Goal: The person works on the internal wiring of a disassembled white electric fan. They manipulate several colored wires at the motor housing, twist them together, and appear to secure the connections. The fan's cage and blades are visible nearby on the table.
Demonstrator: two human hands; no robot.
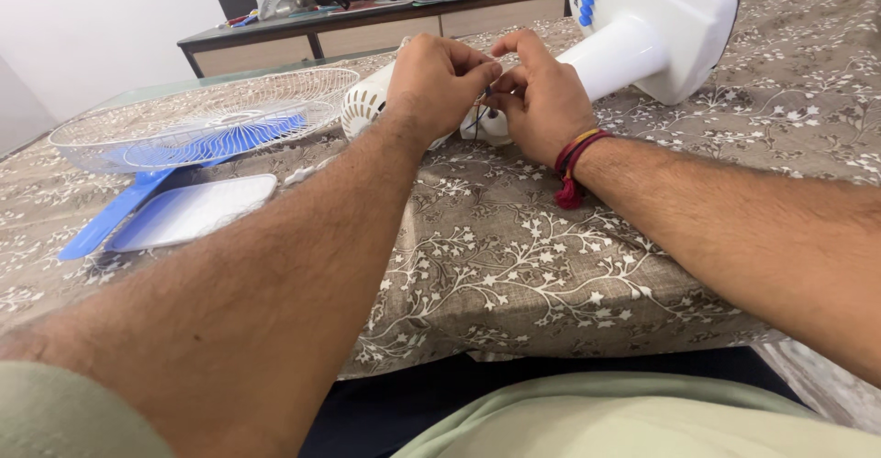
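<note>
Both hands meet at motor housing [367,102], white, lying on worktop [514,247]. Left hand [439,80] pinches narrow on thin wires [477,120] just right of housing; right hand [541,95] pinches same wires, touching left fingertips. Fan stand [633,45] runs right and away from housing. Grille [202,118] left of housing, apart.

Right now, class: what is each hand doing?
Left hand: fingers pinched shut on thin wires at the fan motor.
Right hand: pinching the same wires.
</note>
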